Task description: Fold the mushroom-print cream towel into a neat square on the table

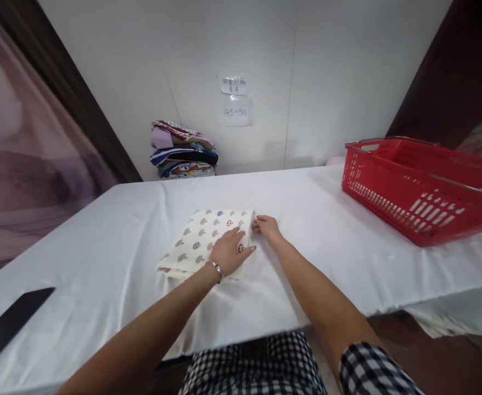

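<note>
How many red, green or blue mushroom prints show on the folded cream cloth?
4: blue print near the far edge, red print beyond the left hand, second red print by its thumb, green print leftmost. More may be hidden.

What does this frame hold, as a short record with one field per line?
Left hand: spread on the folded mushroom-print cloth, bracelet at the wrist
Left hand point: left hand
Right hand: right hand, fingers at the cloth's right edge
Cloth: folded mushroom-print cloth, flat on the white tablecloth
Table left: dark smartphone
Table right: red shopping basket
Far edge: stack of folded fabrics
Wall: paper sign reading 45-50
</note>
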`<state>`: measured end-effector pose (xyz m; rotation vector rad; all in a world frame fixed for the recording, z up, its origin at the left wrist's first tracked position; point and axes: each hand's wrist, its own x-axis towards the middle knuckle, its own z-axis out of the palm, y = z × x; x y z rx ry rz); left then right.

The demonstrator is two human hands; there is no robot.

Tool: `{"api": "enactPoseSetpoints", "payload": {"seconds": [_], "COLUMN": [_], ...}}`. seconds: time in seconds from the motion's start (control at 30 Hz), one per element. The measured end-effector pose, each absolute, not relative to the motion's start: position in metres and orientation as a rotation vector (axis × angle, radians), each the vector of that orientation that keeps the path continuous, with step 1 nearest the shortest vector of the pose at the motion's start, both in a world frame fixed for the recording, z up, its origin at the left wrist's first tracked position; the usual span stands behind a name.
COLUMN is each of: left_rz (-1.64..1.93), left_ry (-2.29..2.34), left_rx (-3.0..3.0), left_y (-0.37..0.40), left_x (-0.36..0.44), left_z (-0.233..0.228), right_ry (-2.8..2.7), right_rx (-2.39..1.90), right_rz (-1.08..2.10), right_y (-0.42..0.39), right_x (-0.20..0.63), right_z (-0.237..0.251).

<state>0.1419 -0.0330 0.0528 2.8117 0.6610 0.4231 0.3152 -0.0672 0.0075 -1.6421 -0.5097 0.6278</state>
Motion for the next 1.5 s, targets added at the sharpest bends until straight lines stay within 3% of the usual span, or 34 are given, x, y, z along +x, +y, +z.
{"api": "enactPoseSetpoints", "payload": {"seconds": [0.43,0.73,1.03,1.5], "left_rz": [0.052,0.071,0.299,-0.006], "left_ry": [1.109,1.162,1.120,1.180], "left_rx": [2.855,2.809,2.911,2.642], "left_y": [0.030,0.043,0.030,0.058], "left_x": [0.251,0.251,0.254,0.261], "left_z": [0.060,0.057,0.049,0.062], "right_ry": [-0.875,-0.963,-0.831,-0.843], "right_rx": [-1.811,-1.890,-1.830,-1.936], "right_rz": [0.342,0.193,0.306,0.263], "right_y": [-0.047,-0.041,-0.039,-0.042], "right_x": [0.342,0.341,0.344,0.340], "right_z": [-0.008,-0.010,-0.019,-0.010]}}
